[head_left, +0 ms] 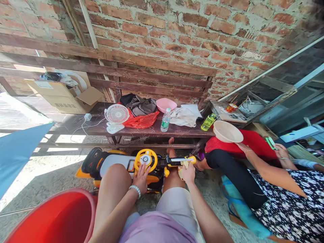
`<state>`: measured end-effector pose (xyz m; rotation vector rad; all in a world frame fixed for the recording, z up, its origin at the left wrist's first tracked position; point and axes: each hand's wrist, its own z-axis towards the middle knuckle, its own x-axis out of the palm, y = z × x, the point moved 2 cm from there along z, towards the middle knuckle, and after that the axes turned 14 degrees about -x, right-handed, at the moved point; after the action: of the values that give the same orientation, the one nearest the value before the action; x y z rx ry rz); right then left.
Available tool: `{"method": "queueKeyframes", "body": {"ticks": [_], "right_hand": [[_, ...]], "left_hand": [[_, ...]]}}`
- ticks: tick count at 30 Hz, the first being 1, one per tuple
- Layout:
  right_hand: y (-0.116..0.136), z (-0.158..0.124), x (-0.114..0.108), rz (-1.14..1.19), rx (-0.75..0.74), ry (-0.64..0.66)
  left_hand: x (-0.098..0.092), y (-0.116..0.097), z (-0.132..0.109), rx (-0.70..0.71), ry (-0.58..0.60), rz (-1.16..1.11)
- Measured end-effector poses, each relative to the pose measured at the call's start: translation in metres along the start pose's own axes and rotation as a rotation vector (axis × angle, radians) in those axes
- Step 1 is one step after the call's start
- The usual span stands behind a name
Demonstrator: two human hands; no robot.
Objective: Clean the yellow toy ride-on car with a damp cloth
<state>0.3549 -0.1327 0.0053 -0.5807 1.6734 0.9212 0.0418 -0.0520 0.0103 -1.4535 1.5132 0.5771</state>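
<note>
Head view: left hand (141, 179) lies palm-down (fingers (143, 169) spread) on a steering wheel (146, 159), right hand (188, 173) curled round a cloth (185, 164).

Toy car (131, 165) before bench (141, 132); fan (116, 113) left of bottle (165, 121).

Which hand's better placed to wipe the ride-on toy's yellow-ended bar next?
Probably the right hand: it holds the cloth close by the bar, while the left hand rests on the steering wheel.

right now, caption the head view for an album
Left hand on the yellow steering wheel, right hand holding a pale cloth.
</note>
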Motion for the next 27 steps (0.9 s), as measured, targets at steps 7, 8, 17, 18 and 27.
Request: {"method": "queueKeyframes", "body": {"ticks": [7,8,17,18,27], "right_hand": [[0.055,-0.022,0.032,-0.112,-0.31,0.166],[0.053,-0.021,0.029,-0.123,-0.32,0.18],[-0.031,0.024,-0.013,-0.202,0.001,0.287],[-0.032,0.027,-0.014,-0.187,0.013,0.311],[0.051,0.005,0.01,-0.067,-0.279,0.353]], "left_hand": [[-0.002,0.001,-0.003,-0.002,-0.002,-0.007],[-0.002,0.001,-0.003,0.002,-0.006,-0.01],[0.0,0.005,-0.001,0.012,-0.001,-0.033],[0.0,0.004,-0.001,0.008,0.001,-0.039],[0.0,-0.002,-0.001,-0.025,-0.013,0.009]]}}
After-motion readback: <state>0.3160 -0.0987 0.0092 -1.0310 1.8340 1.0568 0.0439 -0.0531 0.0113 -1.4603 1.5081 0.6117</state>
